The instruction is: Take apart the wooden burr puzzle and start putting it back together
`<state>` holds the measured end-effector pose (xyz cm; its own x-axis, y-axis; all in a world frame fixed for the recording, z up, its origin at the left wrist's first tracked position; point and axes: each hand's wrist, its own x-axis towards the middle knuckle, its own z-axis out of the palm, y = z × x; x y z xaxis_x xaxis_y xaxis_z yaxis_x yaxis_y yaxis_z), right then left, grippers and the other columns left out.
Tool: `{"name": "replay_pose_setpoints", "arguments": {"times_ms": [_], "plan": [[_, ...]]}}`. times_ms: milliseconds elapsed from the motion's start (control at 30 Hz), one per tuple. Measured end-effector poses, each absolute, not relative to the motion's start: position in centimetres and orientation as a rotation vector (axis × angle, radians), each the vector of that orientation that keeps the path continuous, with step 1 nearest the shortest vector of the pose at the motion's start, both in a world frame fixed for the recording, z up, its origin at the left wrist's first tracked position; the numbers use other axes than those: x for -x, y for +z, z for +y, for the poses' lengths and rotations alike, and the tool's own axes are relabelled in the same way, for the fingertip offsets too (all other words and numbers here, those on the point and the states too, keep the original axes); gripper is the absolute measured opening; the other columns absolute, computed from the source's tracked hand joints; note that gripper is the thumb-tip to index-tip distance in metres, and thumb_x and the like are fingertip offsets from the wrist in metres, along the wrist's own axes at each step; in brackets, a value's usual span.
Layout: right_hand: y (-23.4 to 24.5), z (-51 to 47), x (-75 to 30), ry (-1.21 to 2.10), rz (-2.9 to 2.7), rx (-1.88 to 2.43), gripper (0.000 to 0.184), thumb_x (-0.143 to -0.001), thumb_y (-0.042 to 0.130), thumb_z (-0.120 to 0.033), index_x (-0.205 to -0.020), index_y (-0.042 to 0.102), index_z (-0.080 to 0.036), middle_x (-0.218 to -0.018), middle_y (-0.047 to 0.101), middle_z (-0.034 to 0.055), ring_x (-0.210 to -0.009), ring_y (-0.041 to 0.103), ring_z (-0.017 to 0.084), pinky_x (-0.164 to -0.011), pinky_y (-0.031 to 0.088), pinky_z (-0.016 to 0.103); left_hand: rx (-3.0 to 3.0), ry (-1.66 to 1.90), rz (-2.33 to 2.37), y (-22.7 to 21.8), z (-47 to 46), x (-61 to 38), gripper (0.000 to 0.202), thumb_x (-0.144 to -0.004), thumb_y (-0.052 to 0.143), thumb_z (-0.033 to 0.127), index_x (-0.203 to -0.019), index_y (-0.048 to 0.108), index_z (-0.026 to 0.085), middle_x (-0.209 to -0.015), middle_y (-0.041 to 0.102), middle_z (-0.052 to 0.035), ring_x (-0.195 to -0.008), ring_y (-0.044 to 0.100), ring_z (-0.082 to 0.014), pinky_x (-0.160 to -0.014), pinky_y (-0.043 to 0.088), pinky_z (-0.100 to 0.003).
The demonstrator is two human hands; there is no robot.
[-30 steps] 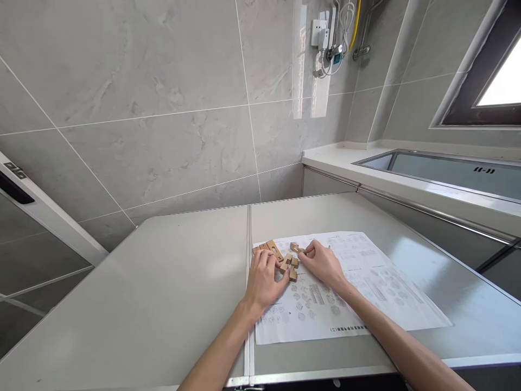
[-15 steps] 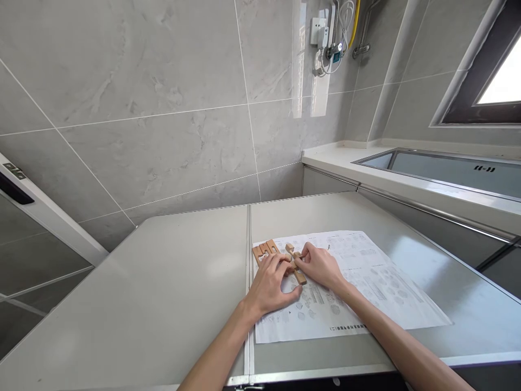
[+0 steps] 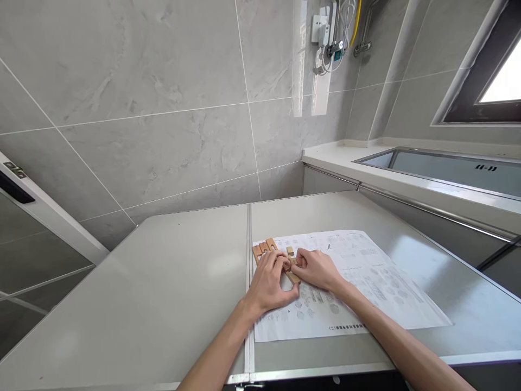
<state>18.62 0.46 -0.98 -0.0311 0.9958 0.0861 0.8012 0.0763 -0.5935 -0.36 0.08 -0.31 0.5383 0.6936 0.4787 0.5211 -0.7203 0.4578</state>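
Notched wooden puzzle pieces (image 3: 293, 277) are fitted crosswise under my fingers on the printed sheet (image 3: 366, 282). My left hand (image 3: 269, 282) reaches around them from the left, its fingertips on the wood and its thumb near the lower end of one piece. From the right, my right hand (image 3: 316, 269) is closed, thumb and fingertips pinching the same crossed pieces. Fingers hide much of the joint. Just behind it, the end of a small wooden block (image 3: 290, 251) shows. Several notched wooden bars (image 3: 264, 248) lie side by side beyond my left hand.
Under the paper is a grey tabletop (image 3: 183, 282) with a metal seam (image 3: 249, 271) left of the sheet. A counter with a steel sink (image 3: 439, 168) stands at the right. Behind is a tiled wall with a socket (image 3: 318, 28) and pipes.
My right hand has shifted slightly left, its fingers curling in closer to the left hand. The crossed wooden pieces have moved a little left and are more covered.
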Motion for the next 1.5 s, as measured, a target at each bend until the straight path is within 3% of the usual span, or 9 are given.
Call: {"name": "replay_pose_setpoints", "arguments": {"times_ms": [200, 333, 433, 567, 800, 1167, 1333, 1400, 1500], "plan": [[-1.7, 0.9, -18.7, 0.525, -1.818, 1.715, 0.026, -0.096, 0.054, -0.038, -0.075, 0.047, -0.025, -0.068, 0.064, -0.0011, -0.061, 0.056, 0.018, -0.058, 0.033, 0.029, -2.51, 0.937, 0.972, -0.6, 0.4, 0.5, 0.057, -0.067, 0.07, 0.015, -0.12, 0.055, 0.027, -0.127, 0.063, -0.009, -0.123, 0.059, -0.0332, -0.109, 0.049, -0.054], [-2.5, 1.3, -19.0, 0.454, -1.738, 1.606, 0.013, -0.1, 0.046, -0.033, -0.1, 0.057, -0.026, -0.108, 0.072, 0.0035, -0.066, 0.06, 0.017, -0.066, 0.042, 0.032, -2.548, 0.914, 0.957, -0.4, 0.3, 0.5, 0.047, -0.064, 0.064, 0.008, -0.107, 0.059, 0.027, -0.122, 0.065, -0.008, -0.119, 0.059, -0.0325, -0.106, 0.05, -0.053], [-2.9, 1.4, -19.2, 0.478, -1.781, 1.564, 0.023, -0.099, 0.045, -0.026, -0.117, 0.059, -0.027, -0.125, 0.07, 0.0044, -0.067, 0.061, 0.016, -0.073, 0.045, 0.035, -2.571, 0.907, 0.953, -0.3, 0.3, 0.6, 0.046, -0.061, 0.059, 0.002, -0.099, 0.061, 0.027, -0.119, 0.067, -0.007, -0.117, 0.06, -0.0317, -0.105, 0.05, -0.052], [-2.9, 1.3, -19.3, 0.521, -1.858, 1.557, 0.025, -0.097, 0.048, -0.024, -0.117, 0.061, -0.026, -0.122, 0.071, 0.0042, -0.069, 0.061, 0.016, -0.075, 0.046, 0.035, -2.597, 0.908, 0.926, -0.4, 0.5, 0.8, 0.051, -0.061, 0.053, -0.004, -0.1, 0.062, 0.027, -0.116, 0.068, -0.0055, -0.117, 0.06, -0.0305, -0.106, 0.049, -0.052], [-2.6, 1.0, -19.0, 0.503, -1.942, 1.491, 0.018, -0.098, 0.052, -0.033, -0.111, 0.063, -0.026, -0.113, 0.071, 0.0025, -0.063, 0.058, 0.014, -0.068, 0.046, 0.032, -2.492, 1.134, 1.001, -1.1, 1.1, 0.8, 0.044, -0.078, 0.041, -0.007, -0.099, 0.061, 0.025, -0.105, 0.069, -0.0038, -0.107, 0.062, -0.0245, -0.099, 0.05, -0.045], [-2.2, 0.7, -18.7, 0.504, -2.041, 1.4, 0.022, -0.099, 0.055, -0.045, -0.096, 0.061, -0.024, -0.099, 0.072, 0.0017, -0.064, 0.057, 0.015, -0.064, 0.044, 0.031, -2.008, 1.325, 1.468, -1.4, 4.3, 3.0, 0.027, -0.089, 0.04, 0.005, -0.093, 0.059, 0.024, -0.103, 0.066, -0.0059, -0.108, 0.059, -0.025, -0.095, 0.048, -0.041], [-2.0, 0.8, -18.7, 0.555, -1.951, 1.451, 0.03, -0.105, 0.043, -0.045, -0.095, 0.063, -0.025, -0.099, 0.073, 0.002, -0.07, 0.061, 0.017, -0.066, 0.042, 0.031, -1.968, 1.311, 1.498, -1.7, 5.4, 3.8, 0.022, -0.088, 0.045, 0.01, -0.094, 0.061, 0.023, -0.105, 0.065, -0.0071, -0.106, 0.061, -0.0249, -0.088, 0.049, -0.037], [-2.0, 0.9, -18.8, 0.538, -1.91, 1.49, 0.029, -0.106, 0.041, -0.04, -0.096, 0.063, -0.024, -0.098, 0.074, 0.0028, -0.072, 0.063, 0.018, -0.064, 0.041, 0.03, -1.932, 1.303, 1.508, -1.7, 5.7, 4.2, 0.02, -0.086, 0.047, 0.011, -0.093, 0.061, 0.023, -0.101, 0.066, -0.006, -0.098, 0.062, -0.0228, -0.08, 0.048, -0.033], [-2.2, 1.2, -18.8, 0.501, -1.872, 1.623, 0.027, -0.106, 0.04, -0.035, -0.091, 0.06, -0.023, -0.079, 0.07, 0.0016, -0.065, 0.06, 0.018, -0.058, 0.035, 0.028, -1.838, 1.275, 1.535, -1.6, 6.2, 4.7, 0.016, -0.086, 0.045, 0.014, -0.081, 0.058, 0.023, -0.078, 0.062, -0.0005, -0.066, 0.055, -0.0172, -0.062, 0.041, -0.028]]}}
